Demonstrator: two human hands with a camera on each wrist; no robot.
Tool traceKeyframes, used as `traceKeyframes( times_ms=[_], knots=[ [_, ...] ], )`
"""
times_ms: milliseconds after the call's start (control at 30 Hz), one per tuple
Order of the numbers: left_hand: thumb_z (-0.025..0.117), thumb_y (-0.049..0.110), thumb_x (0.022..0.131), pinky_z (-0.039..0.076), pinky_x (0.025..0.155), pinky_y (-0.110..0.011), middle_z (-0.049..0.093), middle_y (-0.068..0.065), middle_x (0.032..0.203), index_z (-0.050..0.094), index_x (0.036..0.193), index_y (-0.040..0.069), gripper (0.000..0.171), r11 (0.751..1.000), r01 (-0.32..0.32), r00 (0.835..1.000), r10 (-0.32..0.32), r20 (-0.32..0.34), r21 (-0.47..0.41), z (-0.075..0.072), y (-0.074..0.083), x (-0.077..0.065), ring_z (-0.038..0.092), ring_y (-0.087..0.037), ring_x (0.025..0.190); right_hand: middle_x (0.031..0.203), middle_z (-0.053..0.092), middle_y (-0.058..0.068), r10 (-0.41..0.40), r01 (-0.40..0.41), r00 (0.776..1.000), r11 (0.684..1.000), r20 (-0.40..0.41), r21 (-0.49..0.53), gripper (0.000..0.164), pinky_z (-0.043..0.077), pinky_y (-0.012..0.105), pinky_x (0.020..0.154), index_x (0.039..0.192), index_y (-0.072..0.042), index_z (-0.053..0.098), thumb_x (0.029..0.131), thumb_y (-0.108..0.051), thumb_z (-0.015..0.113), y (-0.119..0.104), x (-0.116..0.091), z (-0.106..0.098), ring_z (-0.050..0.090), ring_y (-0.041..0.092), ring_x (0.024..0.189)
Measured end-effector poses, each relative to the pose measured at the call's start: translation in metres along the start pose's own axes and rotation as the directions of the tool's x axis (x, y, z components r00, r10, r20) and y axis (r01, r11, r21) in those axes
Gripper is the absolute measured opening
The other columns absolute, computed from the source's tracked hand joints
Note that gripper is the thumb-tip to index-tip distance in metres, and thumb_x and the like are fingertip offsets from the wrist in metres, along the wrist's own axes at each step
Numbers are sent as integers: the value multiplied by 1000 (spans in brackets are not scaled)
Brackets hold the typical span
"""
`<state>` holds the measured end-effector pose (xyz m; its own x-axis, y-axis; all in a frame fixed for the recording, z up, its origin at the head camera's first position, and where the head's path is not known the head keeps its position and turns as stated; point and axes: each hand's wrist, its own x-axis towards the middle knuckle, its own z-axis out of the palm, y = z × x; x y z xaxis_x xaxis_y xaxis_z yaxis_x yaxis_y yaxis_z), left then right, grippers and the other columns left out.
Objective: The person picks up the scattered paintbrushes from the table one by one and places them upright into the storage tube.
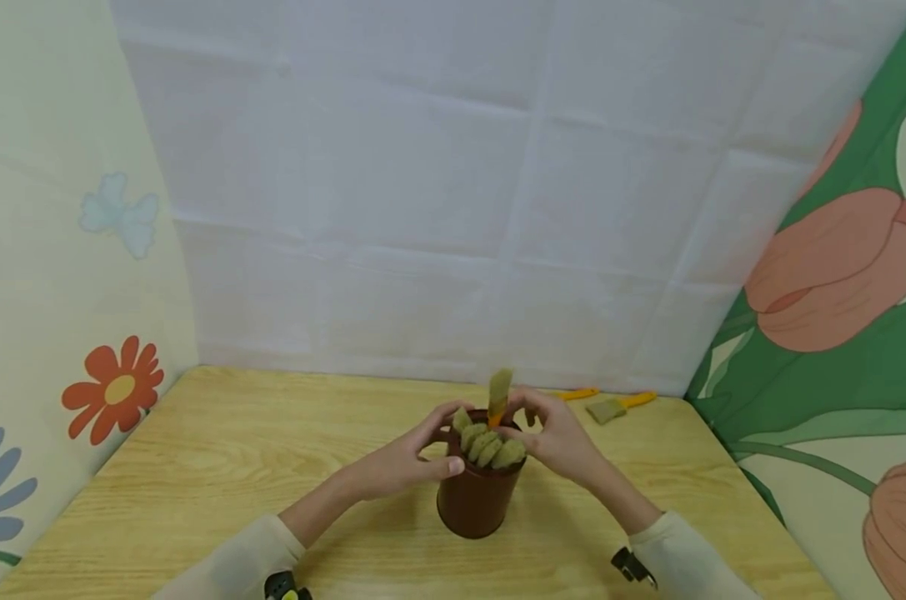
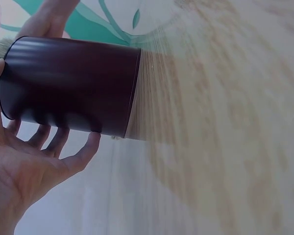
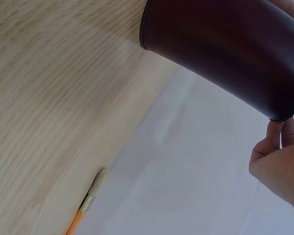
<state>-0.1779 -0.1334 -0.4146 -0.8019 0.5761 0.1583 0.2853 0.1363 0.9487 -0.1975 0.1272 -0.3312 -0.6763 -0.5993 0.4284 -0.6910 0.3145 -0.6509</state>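
Observation:
A dark brown cylindrical holder [image 1: 477, 504] stands on the wooden table, with the bristle ends of several paintbrushes [image 1: 490, 451] crowded at its mouth. My left hand [image 1: 411, 461] grips the holder near its rim, thumb at the front and fingers around the far side, as the left wrist view also shows [image 2: 34, 161]. At the right of the rim, my right hand [image 1: 558, 437] pinches a paintbrush [image 1: 500, 390] by its orange handle. That brush is bristles up, its lower handle hidden inside the holder.
On the table's back right lies a paintbrush [image 1: 608, 410] with an orange handle, bristles toward the left. The orange handle of another brush [image 1: 578, 393] shows beside it, partly behind my right hand. A white sheet [image 1: 392, 208] hangs behind the table, with flower-patterned panels [image 1: 835, 275] at the sides.

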Motion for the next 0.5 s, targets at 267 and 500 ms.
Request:
traceKeyframes(
  times_ms=[267, 500],
  knots=[
    [58, 44, 104, 43, 101, -55, 27, 10, 159, 20, 158, 47, 66, 1000, 3, 1000, -3, -1, 4, 0, 0, 0, 34, -23, 142, 103, 70, 3, 12, -13, 1000, 1000, 10, 23, 15, 42, 45, 73, 105, -9, 73, 91, -5, 77, 4, -2, 1, 58, 14, 85],
    [58, 44, 104, 43, 101, -55, 27, 10, 159, 20, 158, 47, 66, 1000, 0, 1000, 0, 1, 1, 0, 2, -1, 34, -23, 142, 107, 71, 1, 7, -8, 1000, 1000, 7, 31, 17, 43, 44, 73, 107, -9, 74, 91, -3, 77, 4, -3, 1, 57, 15, 83]
  ],
)
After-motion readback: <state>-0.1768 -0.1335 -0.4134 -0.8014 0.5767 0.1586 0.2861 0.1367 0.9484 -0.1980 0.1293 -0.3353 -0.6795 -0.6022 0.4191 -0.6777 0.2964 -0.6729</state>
